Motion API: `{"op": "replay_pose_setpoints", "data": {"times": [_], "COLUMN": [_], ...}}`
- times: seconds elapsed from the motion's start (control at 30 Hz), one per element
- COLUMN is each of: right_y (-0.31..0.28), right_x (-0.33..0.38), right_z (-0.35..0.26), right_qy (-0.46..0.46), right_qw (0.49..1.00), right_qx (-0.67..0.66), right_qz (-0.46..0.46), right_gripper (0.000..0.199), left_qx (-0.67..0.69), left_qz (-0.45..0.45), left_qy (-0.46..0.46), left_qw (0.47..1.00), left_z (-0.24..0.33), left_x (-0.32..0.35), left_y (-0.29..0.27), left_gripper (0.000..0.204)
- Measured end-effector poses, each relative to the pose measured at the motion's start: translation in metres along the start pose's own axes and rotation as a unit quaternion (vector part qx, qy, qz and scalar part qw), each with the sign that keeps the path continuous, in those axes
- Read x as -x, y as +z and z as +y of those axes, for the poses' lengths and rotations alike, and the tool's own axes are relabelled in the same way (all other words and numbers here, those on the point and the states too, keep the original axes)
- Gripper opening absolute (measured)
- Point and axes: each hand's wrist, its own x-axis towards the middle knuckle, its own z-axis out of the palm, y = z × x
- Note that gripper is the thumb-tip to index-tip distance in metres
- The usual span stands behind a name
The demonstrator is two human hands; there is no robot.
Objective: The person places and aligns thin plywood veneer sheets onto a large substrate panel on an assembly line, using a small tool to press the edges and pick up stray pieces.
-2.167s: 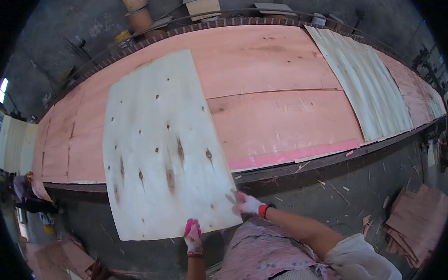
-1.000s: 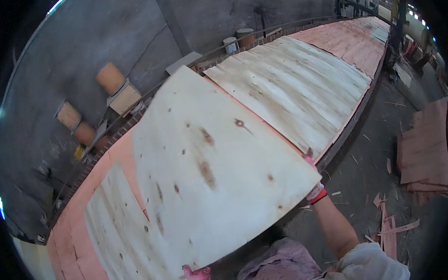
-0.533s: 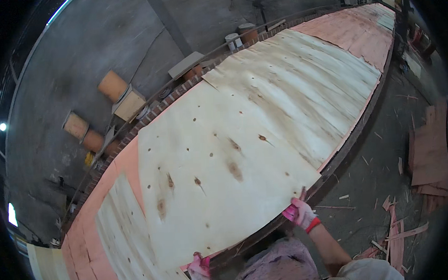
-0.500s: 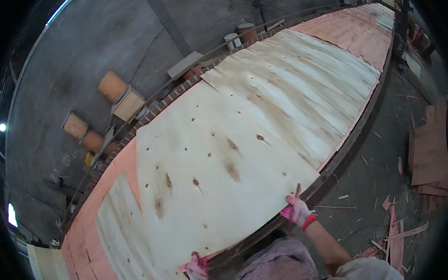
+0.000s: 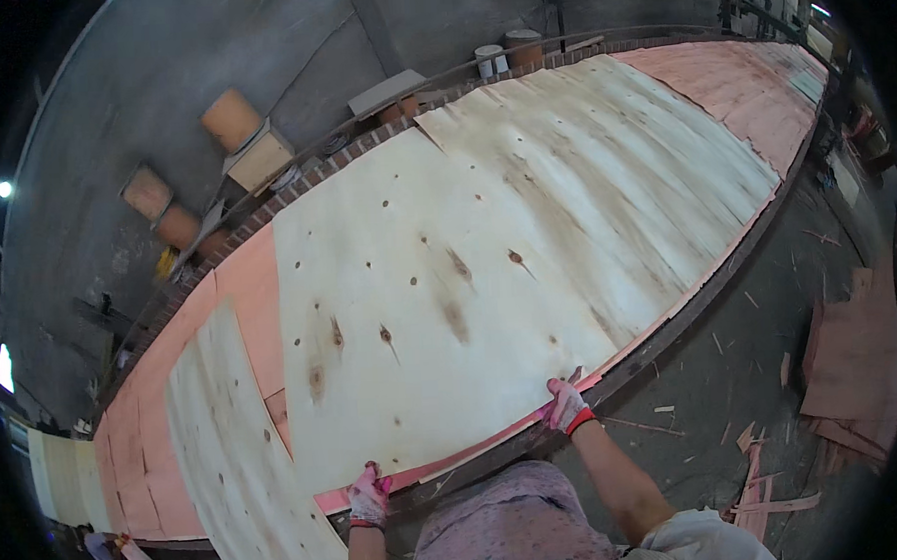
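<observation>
Sheet has slid inward | pale cream, dark knots, brown smudges | hands, left and right, pinching near edge

Left hand near, fingers bent, left forearm pointing far. Right hand farther out, to the right, one finger extended; right forearm slants in from near right. Both gloved. Grip unclear.
</observation>
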Motion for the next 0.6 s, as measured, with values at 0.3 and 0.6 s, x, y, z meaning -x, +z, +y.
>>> {"op": "replay_pose_setpoints", "data": {"times": [0.3, 0.6], "right_y": [0.003, 0.062], "right_x": [0.037, -0.001], "right_z": [-0.021, 0.009], "right_qy": [0.114, -0.034], "right_qw": [0.988, 0.935], "right_qx": [0.088, 0.35], "right_qz": [-0.05, -0.046], "right_gripper": [0.029, 0.023], "left_qx": [0.09, 0.184], "left_qz": [-0.056, 0.034], "left_qy": [-0.257, -0.188], "left_qw": [0.961, 0.964], "left_z": [0.015, -0.057], "left_x": [0.035, 0.07], "left_y": [-0.028, -0.121], "left_gripper": [0.058, 0.037]}}
